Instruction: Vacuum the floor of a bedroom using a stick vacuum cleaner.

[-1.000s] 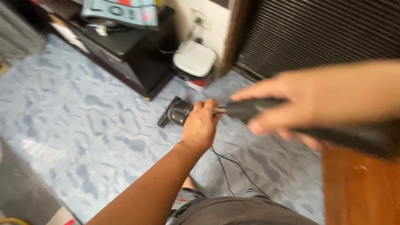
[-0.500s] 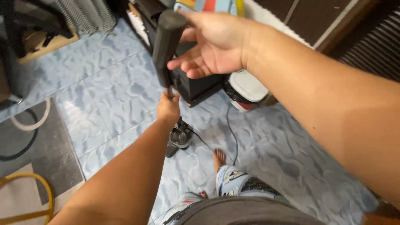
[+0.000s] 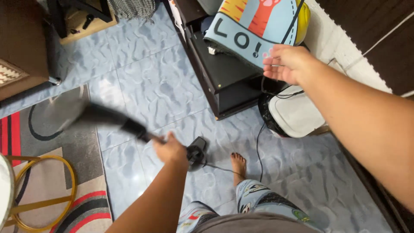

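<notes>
While the right hand was by the top of the black vacuum wand half a second ago, now only the left hand [image 3: 171, 149] holds it. At about nine o'clock the wand [image 3: 101, 115] leans out over the rug [image 3: 51, 172], blurry. Left fingers are wrapped tight around its thin part, just above the small vacuum body [image 3: 196, 153] on the blue floor [image 3: 151, 82]. Toward two o'clock the right hand [image 3: 286, 62] hangs loose and spread, holding nothing, near the cord [image 3: 260, 129].
</notes>
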